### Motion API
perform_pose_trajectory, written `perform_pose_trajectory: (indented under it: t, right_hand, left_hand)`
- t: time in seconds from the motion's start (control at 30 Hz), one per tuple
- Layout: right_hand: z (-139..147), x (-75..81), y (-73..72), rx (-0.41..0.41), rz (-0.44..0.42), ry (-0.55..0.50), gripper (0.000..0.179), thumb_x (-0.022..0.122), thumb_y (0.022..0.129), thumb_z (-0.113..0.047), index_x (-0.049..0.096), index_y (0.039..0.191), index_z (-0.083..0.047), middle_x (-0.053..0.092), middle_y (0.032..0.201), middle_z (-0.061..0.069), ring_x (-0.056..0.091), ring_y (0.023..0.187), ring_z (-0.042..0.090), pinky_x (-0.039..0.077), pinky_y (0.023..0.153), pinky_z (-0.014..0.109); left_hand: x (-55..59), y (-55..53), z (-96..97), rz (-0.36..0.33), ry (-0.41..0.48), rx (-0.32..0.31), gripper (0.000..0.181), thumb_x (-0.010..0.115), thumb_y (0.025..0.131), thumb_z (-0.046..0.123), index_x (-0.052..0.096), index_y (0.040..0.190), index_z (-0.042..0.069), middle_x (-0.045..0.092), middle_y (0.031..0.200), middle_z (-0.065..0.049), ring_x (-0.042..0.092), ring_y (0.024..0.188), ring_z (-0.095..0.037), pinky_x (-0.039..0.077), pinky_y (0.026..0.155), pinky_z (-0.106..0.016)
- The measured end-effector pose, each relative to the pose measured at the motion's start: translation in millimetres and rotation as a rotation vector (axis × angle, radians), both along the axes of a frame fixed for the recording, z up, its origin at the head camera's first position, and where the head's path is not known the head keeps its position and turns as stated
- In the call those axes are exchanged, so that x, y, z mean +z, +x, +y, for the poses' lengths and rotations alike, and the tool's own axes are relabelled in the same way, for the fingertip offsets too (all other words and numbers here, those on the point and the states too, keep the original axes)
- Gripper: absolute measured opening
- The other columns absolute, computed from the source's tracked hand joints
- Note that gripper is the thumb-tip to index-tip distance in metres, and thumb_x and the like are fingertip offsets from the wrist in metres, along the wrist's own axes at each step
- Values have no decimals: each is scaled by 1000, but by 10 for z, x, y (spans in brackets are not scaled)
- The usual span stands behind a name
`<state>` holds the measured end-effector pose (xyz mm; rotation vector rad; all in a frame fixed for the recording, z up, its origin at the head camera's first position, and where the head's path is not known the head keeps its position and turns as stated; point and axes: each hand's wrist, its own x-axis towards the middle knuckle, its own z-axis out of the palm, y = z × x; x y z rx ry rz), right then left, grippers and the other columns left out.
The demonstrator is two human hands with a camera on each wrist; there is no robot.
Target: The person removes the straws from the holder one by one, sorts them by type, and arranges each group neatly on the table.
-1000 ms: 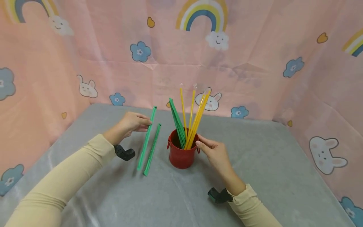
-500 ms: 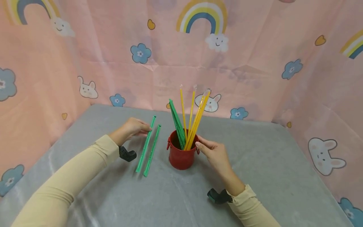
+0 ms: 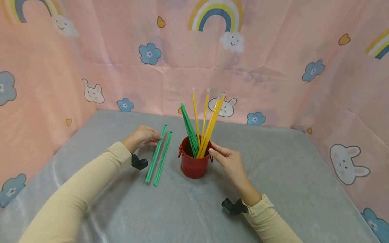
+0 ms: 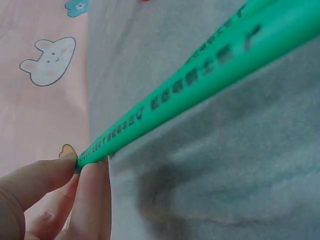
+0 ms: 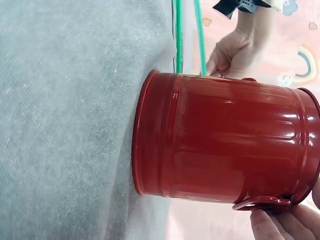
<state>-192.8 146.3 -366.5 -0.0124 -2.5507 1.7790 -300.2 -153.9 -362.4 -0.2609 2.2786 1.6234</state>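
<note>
My left hand pinches a green straw near its far end, between thumb and fingers. Dark printed characters run along this straw in the left wrist view. A second green straw lies beside it on the right, nearly parallel. My right hand holds the right side of a small red metal bucket, thumb at the rim. In the right wrist view, fingers are at the bucket's side handle. Green straws lean left inside the bucket, and several yellow straws in clear wrapping stand among them.
A grey cloth covers the table. Pink curtains printed with rainbows, rabbits and flowers hang behind it and at both sides. Each wrist wears a black camera mount.
My left hand has come down and slightly nearer, lowering the pinched green straw toward the cloth beside the other one. My right hand has stayed on the bucket.
</note>
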Motion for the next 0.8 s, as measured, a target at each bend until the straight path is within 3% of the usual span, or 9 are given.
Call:
perform_pose_trajectory:
  t: [0.3,0.8]
  right_hand:
    - [12,1,24,10,-4,-12,38,69,95,-24,65,131,-13,66,130,10,58,130,27,46,109,49]
    - [13,13,-6,8,5,-21,39,69,94,-24,65,131,-13,66,130,9,58,130,25,46,110,49]
  left_hand:
    - [-76,-11,67,-5,14,10,35,68,90,-2,61,122,-16,66,70,1,62,56,-6,60,62,-22]
    - [-114,-61,45,-22,-7,30,31,67,89,-3,61,117,-14,62,69,0,62,57,-7,57,56,-19]
